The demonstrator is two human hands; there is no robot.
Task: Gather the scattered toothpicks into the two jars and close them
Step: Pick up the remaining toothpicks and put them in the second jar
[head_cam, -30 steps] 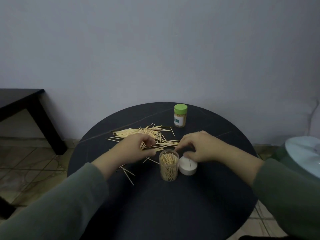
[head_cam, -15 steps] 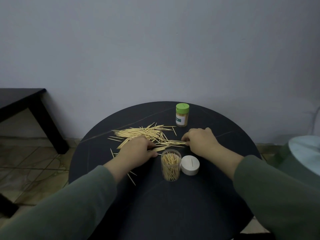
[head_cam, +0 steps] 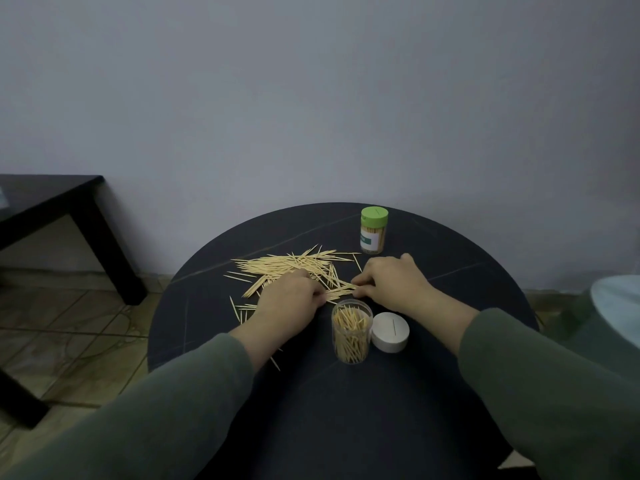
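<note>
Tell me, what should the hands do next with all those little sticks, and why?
Probably lift the small bunch pinched between the left hand and right hand into the open jar just in front of them. Its white lid is off, and many toothpicks remain scattered.

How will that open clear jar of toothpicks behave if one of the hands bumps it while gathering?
The open clear jar stands tall and narrow, so a sideways knock would likely tip it. It has no lid on; the white lid sits beside it, so its toothpicks would probably spill onto the table. It looks like light plastic and may slide easily.
</note>
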